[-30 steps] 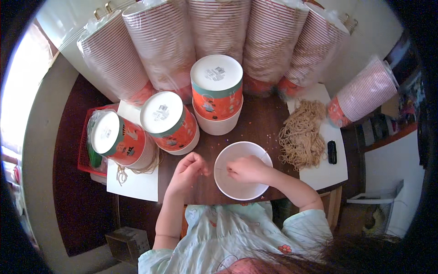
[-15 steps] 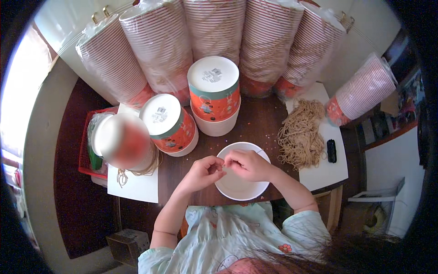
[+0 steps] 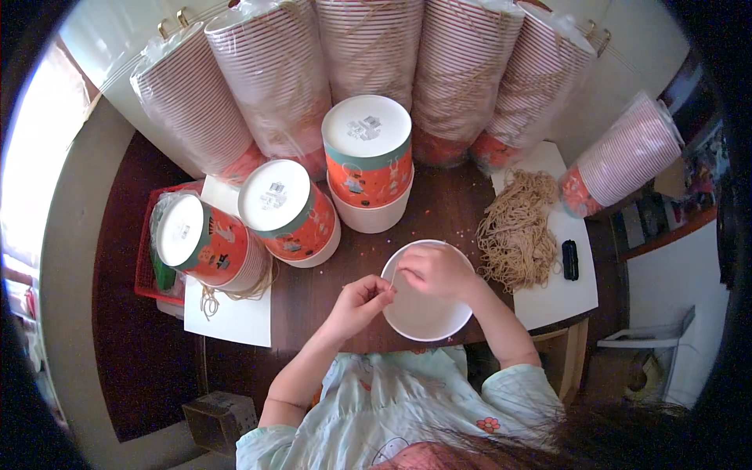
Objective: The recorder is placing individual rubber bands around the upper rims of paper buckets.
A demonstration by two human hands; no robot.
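Step in hand: two-handed handling of thin strand [image 3: 393,276] at left rim of white bucket [image 3: 427,315], mouth-up on counter [image 3: 454,200]. Left hand [image 3: 360,303]: fingertips apparently pinching strand. Right hand [image 3: 435,271]: fingers curled over bucket; grip unclear. Next move likely calls for steady pinch.

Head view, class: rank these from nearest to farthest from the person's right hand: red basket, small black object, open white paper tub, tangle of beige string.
From the right hand:
1. Open white paper tub: right below the hand.
2. Tangle of beige string: to its right.
3. Small black object: farther right, past the string.
4. Red basket: far left.
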